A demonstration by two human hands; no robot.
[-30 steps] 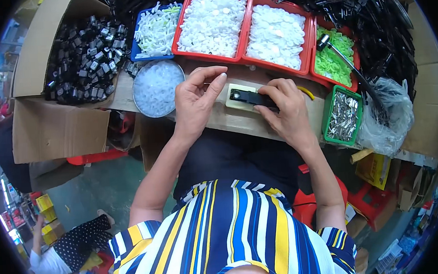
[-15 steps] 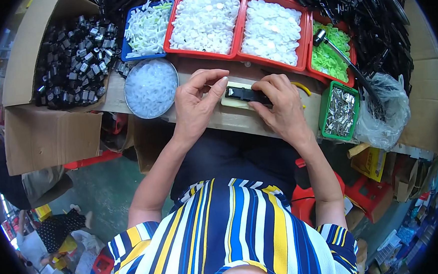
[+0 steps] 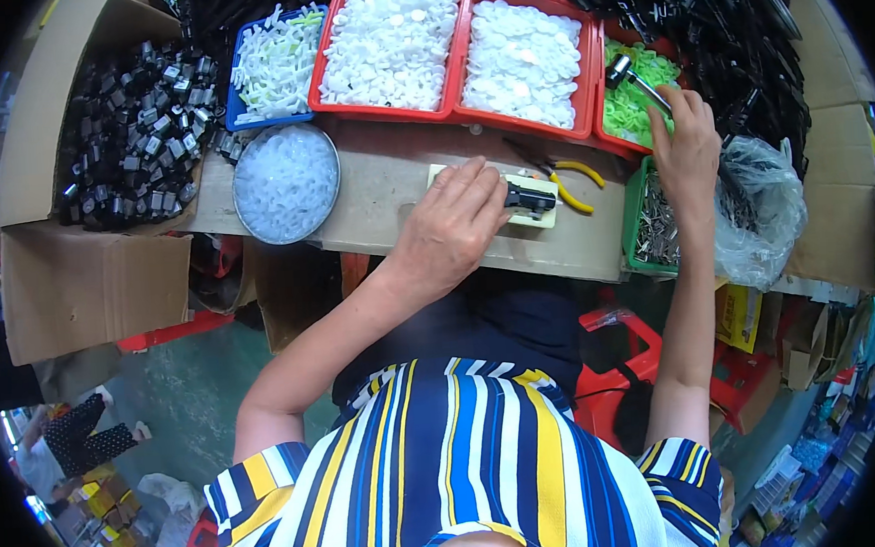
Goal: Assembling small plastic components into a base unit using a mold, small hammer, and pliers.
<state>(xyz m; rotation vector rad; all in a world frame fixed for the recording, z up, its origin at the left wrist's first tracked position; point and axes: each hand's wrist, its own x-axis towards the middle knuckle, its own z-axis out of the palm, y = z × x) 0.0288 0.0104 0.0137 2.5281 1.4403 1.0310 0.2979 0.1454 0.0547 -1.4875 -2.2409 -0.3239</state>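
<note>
Head view: the long black plastic part (image 3: 530,200) is laid on a cream rectangular block (image 3: 532,221) directly under the fingers of the left hand (image 3: 455,227); its left end is covered by them, its right end left sticking out. The part's covered end is hidden, so whether it is pinched or only pressed cannot be told. Yellow-handled pliers (image 3: 575,198) are seen on the worktop (image 3: 384,222), right of the left hand, just beside the block. A round metal dish (image 3: 255,231) of small translucent pieces is placed well left of that hand. Two red plastic trays (image 3: 387,110) of white pieces are set beyond it.

The right hand (image 3: 688,148) is held well apart from the black part, at a metal-headed hammer (image 3: 618,70) with a dark handle. Fingers are curved over the hammer; whether they are closed round it cannot be told. The hammer's head is rested over bright green pieces (image 3: 638,111), beyond and left of that hand. A green plastic bin (image 3: 635,223) of silvery metal pieces is placed nearer the body, partly covered by the forearm.
</note>
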